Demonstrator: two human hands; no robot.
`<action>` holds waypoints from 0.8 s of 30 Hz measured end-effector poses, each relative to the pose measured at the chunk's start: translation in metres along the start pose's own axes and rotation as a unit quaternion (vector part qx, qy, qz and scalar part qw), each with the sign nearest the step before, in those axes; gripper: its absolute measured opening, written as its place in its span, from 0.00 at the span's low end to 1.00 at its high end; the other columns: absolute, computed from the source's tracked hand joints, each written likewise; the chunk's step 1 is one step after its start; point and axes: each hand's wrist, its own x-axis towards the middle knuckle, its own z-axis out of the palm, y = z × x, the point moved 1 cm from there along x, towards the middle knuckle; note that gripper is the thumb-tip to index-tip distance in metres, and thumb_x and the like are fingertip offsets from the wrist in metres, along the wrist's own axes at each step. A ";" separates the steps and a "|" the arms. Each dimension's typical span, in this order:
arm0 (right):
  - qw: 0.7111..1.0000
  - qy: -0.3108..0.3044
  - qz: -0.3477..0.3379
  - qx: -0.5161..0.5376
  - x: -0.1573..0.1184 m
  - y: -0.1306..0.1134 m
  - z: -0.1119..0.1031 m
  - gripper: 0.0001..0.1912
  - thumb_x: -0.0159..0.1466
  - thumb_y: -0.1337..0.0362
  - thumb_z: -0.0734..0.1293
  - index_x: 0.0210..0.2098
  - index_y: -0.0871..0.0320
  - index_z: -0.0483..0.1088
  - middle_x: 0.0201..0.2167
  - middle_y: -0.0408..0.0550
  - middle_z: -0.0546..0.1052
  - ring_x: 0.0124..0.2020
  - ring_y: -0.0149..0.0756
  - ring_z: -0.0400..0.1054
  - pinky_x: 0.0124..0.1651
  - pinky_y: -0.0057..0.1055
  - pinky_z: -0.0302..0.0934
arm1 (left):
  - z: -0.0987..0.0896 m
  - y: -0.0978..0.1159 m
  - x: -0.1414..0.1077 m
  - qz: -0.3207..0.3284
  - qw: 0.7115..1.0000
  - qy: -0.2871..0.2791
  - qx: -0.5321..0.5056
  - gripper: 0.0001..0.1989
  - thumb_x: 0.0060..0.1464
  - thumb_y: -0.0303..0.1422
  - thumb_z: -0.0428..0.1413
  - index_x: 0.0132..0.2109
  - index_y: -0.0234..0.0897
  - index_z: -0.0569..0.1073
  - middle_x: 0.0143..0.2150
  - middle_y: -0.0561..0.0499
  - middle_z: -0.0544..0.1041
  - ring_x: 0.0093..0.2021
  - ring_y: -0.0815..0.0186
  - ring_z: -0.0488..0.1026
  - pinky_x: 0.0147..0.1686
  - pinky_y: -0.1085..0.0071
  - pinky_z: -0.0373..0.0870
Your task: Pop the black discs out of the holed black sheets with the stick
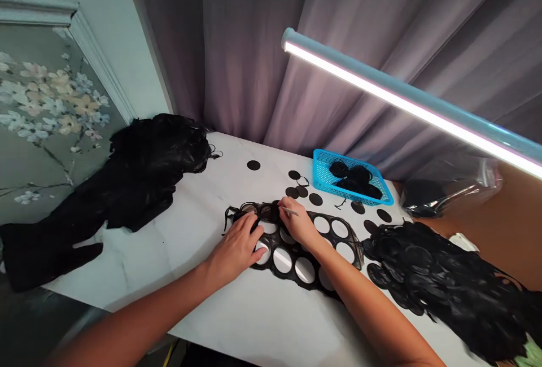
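Note:
A black sheet [293, 266] with rows of round holes lies on the white tabletop, and the pale surface shows through the holes. My left hand [237, 241] rests on the sheet's left part with its fingers stretched out. Pinched in my right hand [300, 226] is a thin pale metal tool [290, 210], too small to name for certain. My right fingertips are at the sheet's far edge, over a dark round area. Thin black strands [229, 217] curl at the sheet's left end.
Loose black discs [253, 165] lie beyond the sheet. A blue basket [324, 182] holding black pieces stands at the back. Black material is heaped at left [148, 158] and right [440, 276]. A lit tube lamp [402, 104] hangs above; a clear bag [455, 186] lies far right.

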 end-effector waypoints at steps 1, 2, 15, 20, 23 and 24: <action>1.000 -0.006 0.003 0.017 -0.001 -0.001 0.002 0.06 0.65 0.70 0.56 0.34 0.56 0.62 0.31 0.48 0.69 0.32 0.37 0.64 0.36 0.32 0.57 | 0.005 -0.002 0.004 0.003 1.000 0.013 -0.005 0.12 0.61 0.33 0.56 0.49 0.32 0.69 0.59 0.34 0.65 0.63 0.47 0.61 0.59 0.52 0.65; 0.999 -0.011 0.007 0.032 -0.003 -0.002 0.003 0.06 0.65 0.70 0.56 0.34 0.56 0.62 0.31 0.47 0.70 0.31 0.36 0.63 0.35 0.31 0.57 | 0.010 -0.003 0.005 0.006 1.000 0.023 -0.010 0.14 0.61 0.33 0.55 0.52 0.31 0.68 0.61 0.33 0.63 0.66 0.46 0.58 0.60 0.52 0.63; 0.974 0.156 0.163 0.024 -0.017 0.062 -0.055 0.08 0.64 0.61 0.57 0.31 0.56 0.63 0.35 0.50 0.74 0.33 0.38 0.65 0.37 0.34 0.57 | 0.016 -0.010 -0.025 0.002 0.997 -0.074 0.028 0.33 0.66 0.43 0.48 0.72 0.43 0.45 0.73 0.43 0.44 0.72 0.46 0.39 0.64 0.44 0.51; 0.996 0.056 0.069 0.007 -0.046 0.038 -0.056 0.06 0.67 0.64 0.57 0.38 0.55 0.65 0.36 0.50 0.74 0.37 0.39 0.68 0.41 0.35 0.61 | 0.000 -0.006 -0.036 0.001 0.999 -0.035 0.027 0.33 0.66 0.45 0.48 0.71 0.42 0.48 0.72 0.43 0.50 0.70 0.49 0.48 0.63 0.48 0.55; 1.000 -0.012 0.012 0.023 -0.064 0.020 -0.048 0.07 0.68 0.68 0.58 0.32 0.55 0.62 0.42 0.51 0.74 0.43 0.40 0.67 0.45 0.37 0.62 | -0.004 -0.005 -0.057 -0.003 0.999 -0.003 0.047 0.23 0.65 0.41 0.50 0.65 0.42 0.62 0.66 0.42 0.62 0.64 0.50 0.60 0.57 0.52 0.65; 0.999 -0.028 -0.004 0.026 -0.068 0.016 -0.046 0.08 0.67 0.69 0.58 0.31 0.55 0.61 0.45 0.51 0.73 0.46 0.40 0.67 0.48 0.39 0.62 | -0.004 -0.005 -0.063 -0.011 0.999 0.009 0.053 0.20 0.65 0.38 0.49 0.61 0.42 0.66 0.63 0.43 0.65 0.61 0.51 0.64 0.55 0.54 0.67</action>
